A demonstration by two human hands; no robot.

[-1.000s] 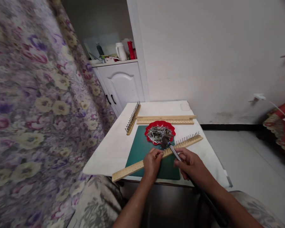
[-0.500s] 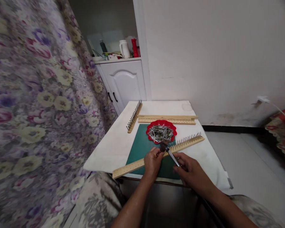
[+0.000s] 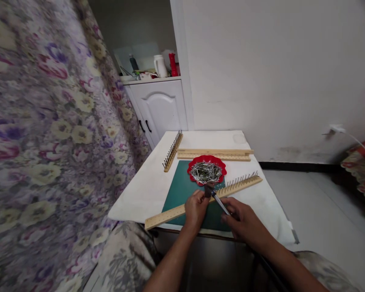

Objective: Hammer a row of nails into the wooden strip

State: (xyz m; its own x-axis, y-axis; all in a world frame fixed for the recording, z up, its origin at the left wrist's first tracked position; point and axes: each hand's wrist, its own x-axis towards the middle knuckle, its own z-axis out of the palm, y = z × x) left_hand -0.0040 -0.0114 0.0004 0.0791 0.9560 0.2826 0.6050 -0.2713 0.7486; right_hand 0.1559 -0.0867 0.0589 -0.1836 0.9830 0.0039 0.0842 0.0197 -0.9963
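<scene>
My right hand is closed round the handle of a hammer. The dark hammer head is over a pale wooden strip, close to the fingertips of my left hand. Those fingers are pinched together at the strip; what is between them is hidden. Upright nails stand in a row along the strip's right part, while its left part shows small holes. Just beyond my hands a red scalloped dish holds a heap of loose nails. Under the strip lies a green mat.
A second strip with upright nails lies at the table's far left. Bare wooden strips lie behind the dish. The white-covered table is bordered by a floral curtain on the left and a wall behind.
The hammer head has dipped slightly toward the strip and my left fingertips. My left hand keeps its place, and the view has shifted a little.
</scene>
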